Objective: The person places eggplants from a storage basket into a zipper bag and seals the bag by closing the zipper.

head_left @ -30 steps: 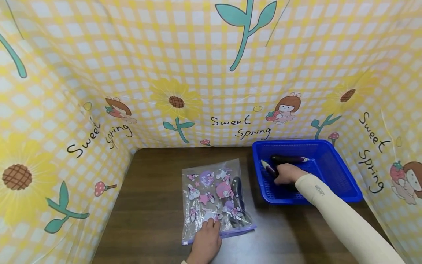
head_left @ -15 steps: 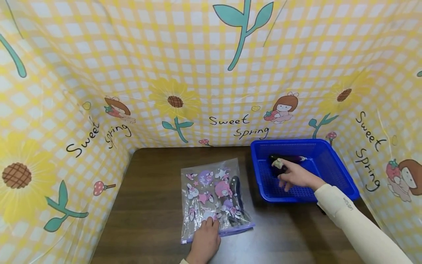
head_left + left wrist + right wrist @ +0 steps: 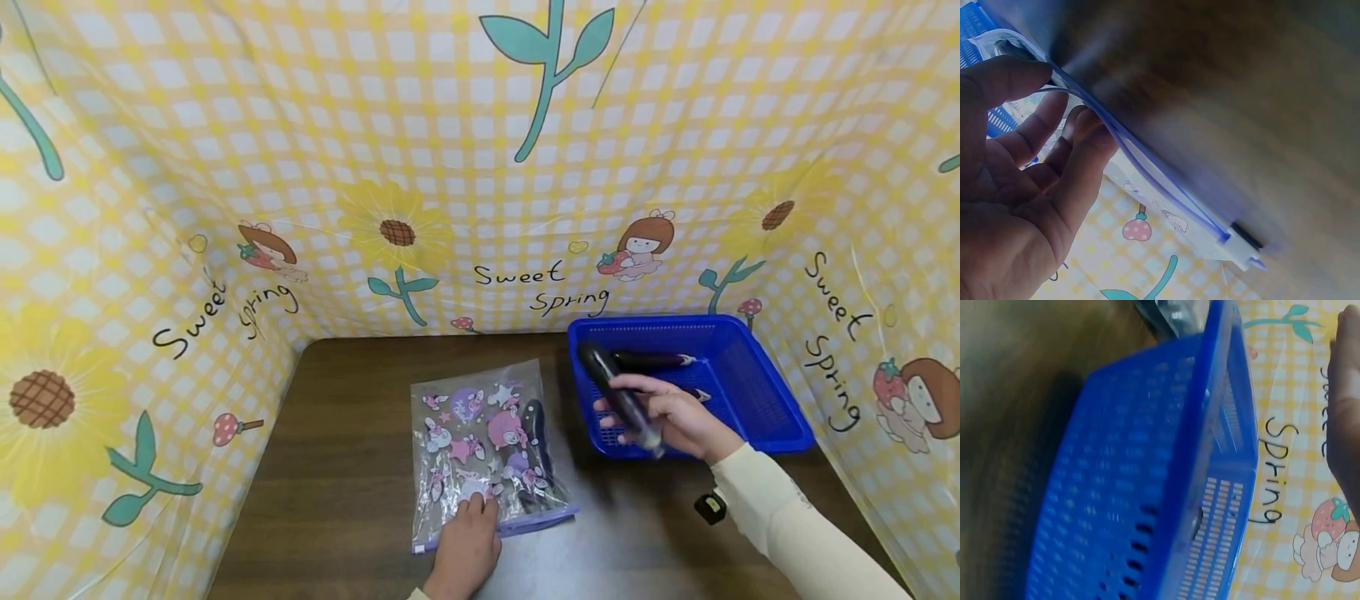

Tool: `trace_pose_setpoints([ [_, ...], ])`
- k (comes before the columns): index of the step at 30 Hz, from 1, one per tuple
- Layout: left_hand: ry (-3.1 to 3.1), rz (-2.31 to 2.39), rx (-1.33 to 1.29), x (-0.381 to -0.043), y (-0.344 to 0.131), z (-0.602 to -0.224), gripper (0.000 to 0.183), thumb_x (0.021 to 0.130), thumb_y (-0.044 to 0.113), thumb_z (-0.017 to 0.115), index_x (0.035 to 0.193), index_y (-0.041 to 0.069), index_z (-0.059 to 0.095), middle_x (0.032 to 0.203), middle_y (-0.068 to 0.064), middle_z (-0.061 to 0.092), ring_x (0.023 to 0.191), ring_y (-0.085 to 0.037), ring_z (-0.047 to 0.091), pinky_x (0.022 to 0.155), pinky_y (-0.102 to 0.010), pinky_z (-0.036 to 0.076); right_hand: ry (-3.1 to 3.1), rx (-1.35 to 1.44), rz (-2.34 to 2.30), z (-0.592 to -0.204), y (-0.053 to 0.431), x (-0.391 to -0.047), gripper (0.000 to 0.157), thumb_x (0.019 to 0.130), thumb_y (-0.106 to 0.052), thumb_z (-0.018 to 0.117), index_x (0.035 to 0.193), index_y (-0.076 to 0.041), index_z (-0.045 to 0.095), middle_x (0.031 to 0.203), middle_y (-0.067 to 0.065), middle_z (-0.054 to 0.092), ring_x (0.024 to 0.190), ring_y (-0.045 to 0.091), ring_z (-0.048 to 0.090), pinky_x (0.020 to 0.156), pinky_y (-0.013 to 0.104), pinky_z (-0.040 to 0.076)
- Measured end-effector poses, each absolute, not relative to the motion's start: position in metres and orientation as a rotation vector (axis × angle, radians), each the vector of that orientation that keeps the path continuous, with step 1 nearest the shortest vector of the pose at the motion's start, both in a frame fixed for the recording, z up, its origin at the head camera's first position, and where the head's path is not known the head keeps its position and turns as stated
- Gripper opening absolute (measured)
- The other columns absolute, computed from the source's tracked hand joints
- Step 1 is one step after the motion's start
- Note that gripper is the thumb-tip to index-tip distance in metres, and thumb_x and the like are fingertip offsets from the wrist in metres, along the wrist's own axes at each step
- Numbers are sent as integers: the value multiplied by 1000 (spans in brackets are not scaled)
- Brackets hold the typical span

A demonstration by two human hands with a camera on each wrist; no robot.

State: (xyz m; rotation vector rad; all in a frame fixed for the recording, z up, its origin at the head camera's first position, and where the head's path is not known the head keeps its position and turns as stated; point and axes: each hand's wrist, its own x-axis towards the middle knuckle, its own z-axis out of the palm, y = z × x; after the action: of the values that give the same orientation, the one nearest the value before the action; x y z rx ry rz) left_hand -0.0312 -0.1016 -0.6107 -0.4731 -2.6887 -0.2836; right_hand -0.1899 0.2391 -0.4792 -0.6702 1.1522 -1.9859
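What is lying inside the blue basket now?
Inside the blue basket, one eggplant lies along the far side; a second eggplant shows mainly its stem end. The right hand hides the rest and anything else behind it.

Eggplant (image 3: 628,408) aloft, bag (image 3: 472,429) on the worktop (image 3: 345,458)
We see the glossy, dark eggplant slanting above the basket (image 3: 750,392), the clear, printed bag flat, its purple zip (image 3: 536,523) parted, another eggplant (image 3: 537,429) inside.

roomy tabletop (image 3: 345,450) left of the bag (image 3: 476,425), narrow gap beside blue basket (image 3: 782,379), its raised walls (image 3: 1110,450) obstructing
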Motion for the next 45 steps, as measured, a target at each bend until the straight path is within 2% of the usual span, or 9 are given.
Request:
trace_pose_setpoints([
  [3, -2695, -284, -478, -31, -102, -610, 32, 62, 12, 76, 89, 3, 60, 77, -7, 48, 62, -24, 49, 41, -34, 38, 1147, -648, -2007, -483, 234, -179, 52, 100, 8, 22, 136, -2, 58, 135, 27, 55, 113, 40, 64, 89, 49, 53],
  [8, -2710, -276, -486, -31, -103, -610, 30, 63, 11, 75, 89, 3, 60, 78, -8, 49, 63, -25, 50, 42, -35, 40, 1532, -612, -1866, -490, 219, -155, 34, 107, -6, 40, 135, 5, 55, 108, 33, 62, 91, 34, 69, 75, 48, 58],
  [12, -2710, -270, -483, -32, -104, -611, 29, 65, 11, 73, 91, 3, 62, 79, -9, 51, 63, -25, 51, 43, -35, 41, 1757, -603, -1724, -495, 205, -138, 59, 104, -7, 52, 158, -6, 28, 106, 33, 59, 88, 44, 68, 71, 53, 58],
  [15, -2693, -277, -485, -33, -104, -612, 30, 65, 10, 72, 92, 3, 62, 80, -8, 52, 63, -25, 51, 43, -35, 40, 1827, -571, -1674, -500, 197, -127, 81, 98, -4, 60, 162, -8, 10, 110, 27, 55, 91, 47, 67, 72, 49, 58],
  [20, -2654, -302, -496, -33, -105, -610, 31, 63, 10, 72, 91, 4, 61, 78, -8, 51, 62, -25, 50, 42, -35, 39, 1904, -527, -1603, -514, 180, -101, 71, 81, -1, 70, 146, 1, 40, 99, 18, 57, 71, 28, 68, 60, 39, 58],
  [24, -2677, -325, -483, -34, -105, -609, 34, 63, 13, 76, 92, 5, 60, 78, -7, 50, 62, -25, 50, 42, -34, 39, 1955, -574, -1517, -532, 164, -74, 60, 79, -2, 72, 133, -12, 48, 97, 13, 59, 56, 15, 62, 47, 33, 53],
  [33, -2727, -329, -480, -34, -104, -606, 37, 66, 18, 82, 93, 6, 60, 79, -7, 52, 64, -25, 53, 44, -36, 42, 2216, -618, -1042, -567, 141, -36, 42, 92, -41, 70, 128, -30, 54, 95, -8, 61, 78, 8, 57, 67, 32, 47],
  [39, -2725, -355, -485, -34, -102, -604, 30, 75, 20, 79, 93, 8, 60, 80, -6, 51, 64, -25, 52, 43, -36, 40, 2295, -565, -950, -573, 139, -32, 41, 89, -35, 70, 126, -21, 59, 97, -7, 64, 80, 9, 56, 72, 36, 47],
  [45, -2718, -332, -471, -35, -102, -607, 25, 73, 14, 75, 90, 6, 59, 77, -6, 49, 61, -26, 50, 41, -36, 37, 2361, -632, -964, -584, 132, -26, 53, 82, -22, 71, 133, -12, 57, 106, -3, 63, 87, 9, 57, 77, 35, 49],
])
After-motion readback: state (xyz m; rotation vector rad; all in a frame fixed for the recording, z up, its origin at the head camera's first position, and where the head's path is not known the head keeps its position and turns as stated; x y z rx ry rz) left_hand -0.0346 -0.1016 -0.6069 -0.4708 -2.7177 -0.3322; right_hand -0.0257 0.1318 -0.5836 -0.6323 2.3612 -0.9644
